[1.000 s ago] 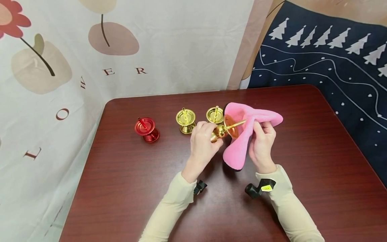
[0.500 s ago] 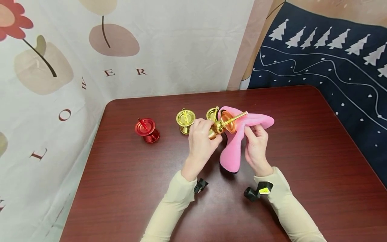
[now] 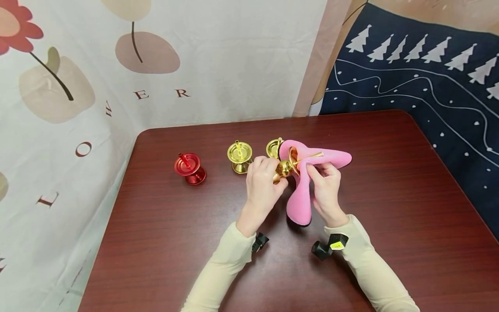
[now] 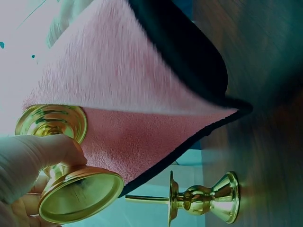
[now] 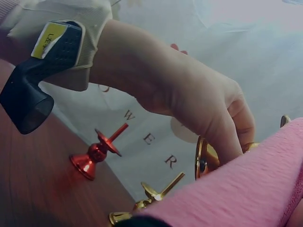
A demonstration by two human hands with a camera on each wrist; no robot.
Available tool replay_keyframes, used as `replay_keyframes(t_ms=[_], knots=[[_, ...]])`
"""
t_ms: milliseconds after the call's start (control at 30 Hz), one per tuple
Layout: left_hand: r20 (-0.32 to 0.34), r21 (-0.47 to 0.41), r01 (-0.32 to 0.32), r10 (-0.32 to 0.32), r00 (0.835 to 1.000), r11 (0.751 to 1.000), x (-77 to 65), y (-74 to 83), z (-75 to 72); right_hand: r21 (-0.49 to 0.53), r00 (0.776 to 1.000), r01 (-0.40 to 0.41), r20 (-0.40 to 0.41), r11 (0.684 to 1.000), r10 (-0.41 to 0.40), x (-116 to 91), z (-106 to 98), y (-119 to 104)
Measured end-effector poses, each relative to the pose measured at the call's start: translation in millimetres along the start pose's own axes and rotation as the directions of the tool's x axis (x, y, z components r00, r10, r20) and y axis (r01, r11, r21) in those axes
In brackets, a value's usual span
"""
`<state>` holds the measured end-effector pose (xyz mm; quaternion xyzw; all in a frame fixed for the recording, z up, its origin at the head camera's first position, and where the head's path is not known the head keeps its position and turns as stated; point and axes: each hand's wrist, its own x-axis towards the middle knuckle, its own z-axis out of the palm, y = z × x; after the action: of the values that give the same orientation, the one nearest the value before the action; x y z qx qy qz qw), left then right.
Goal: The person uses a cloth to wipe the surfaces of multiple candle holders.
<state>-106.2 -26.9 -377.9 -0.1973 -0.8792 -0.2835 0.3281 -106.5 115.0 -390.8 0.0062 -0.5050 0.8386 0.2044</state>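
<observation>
My left hand point(image 3: 262, 184) grips a shiny gold candle holder point(image 3: 286, 168) by its lower part and holds it tilted over the table, its thin spike pointing right. In the left wrist view its hollow base point(image 4: 83, 196) faces the camera. Around the dish lies a pink cloth point(image 3: 299, 206) with a dark edging, folded up against it. My right hand point(image 3: 327, 190) pinches this cloth between thumb and fingers just below the spike. The cloth's plush surface point(image 4: 99, 61) spreads behind the dish in the left wrist view, and in the right wrist view the cloth hides most of the holder.
A red candle holder point(image 3: 192, 169) stands upright at the left of the brown table point(image 3: 156, 242). Two more gold ones stand behind my left hand: one holder point(image 3: 239, 157) nearly whole in view, the other point(image 3: 273, 148) partly covered by the cloth.
My right hand and the cloth have shifted left, closer to my left hand. The held candle holder has tipped slightly, and its spike now lies lower over the cloth than half a second ago.
</observation>
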Motion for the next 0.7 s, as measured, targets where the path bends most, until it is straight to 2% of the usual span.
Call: replay_keyframes(t_ms=[267,467,567,700], knots=[[0.002,-0.033,0.024,-0.024,1.000,0.999,-1.5,-2.3,1.5,0.106,0.995,0.067,-0.077,0.992,-0.059,8.6,-1.2,-8.3],[-0.030,-0.074,0.066,-0.068,0.997,0.995,-2.8,-6.6,1.9,0.227,0.995,0.055,-0.093,0.972,-0.035,12.2,-4.3,-15.8],[-0.045,-0.088,0.091,-0.095,0.994,0.992,-2.3,-7.0,1.9,0.209,0.996,0.035,-0.088,0.977,-0.017,9.4,-5.6,-15.3],[-0.051,-0.089,0.097,-0.102,0.993,0.991,-0.3,-4.5,2.5,0.058,0.998,0.051,-0.042,0.997,-0.048,2.0,-4.3,-10.9]])
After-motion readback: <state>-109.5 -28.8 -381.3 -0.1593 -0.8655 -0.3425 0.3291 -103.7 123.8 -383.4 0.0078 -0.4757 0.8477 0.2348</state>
